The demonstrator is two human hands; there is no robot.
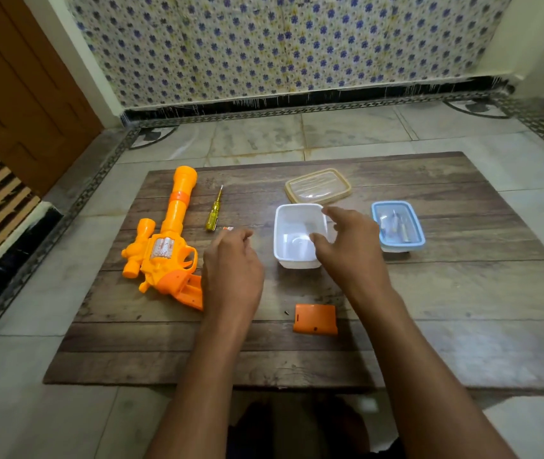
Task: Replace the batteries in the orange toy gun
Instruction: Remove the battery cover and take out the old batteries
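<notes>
The orange toy gun (pixel 168 246) lies on the left of the wooden board, barrel pointing away, its grip partly hidden under my left hand (pixel 232 273). That hand is curled, and a small orange-and-white battery end (pixel 228 228) shows at its fingertips; whether it is held or lying there is unclear. My right hand (pixel 350 250) hovers with spread fingers over the open white container (pixel 284 217), holding nothing. The orange battery cover (pixel 315 319) lies loose near the front, with a tiny screw (pixel 286 313) just left of it.
A yellow-handled screwdriver (pixel 214 210) lies right of the gun's barrel. A clear lid with a tan rim (pixel 318 186) rests behind the white container. A blue-rimmed container (pixel 398 225) holding small items stands at the right. The wooden board (pixel 462 309) lies on a tiled floor.
</notes>
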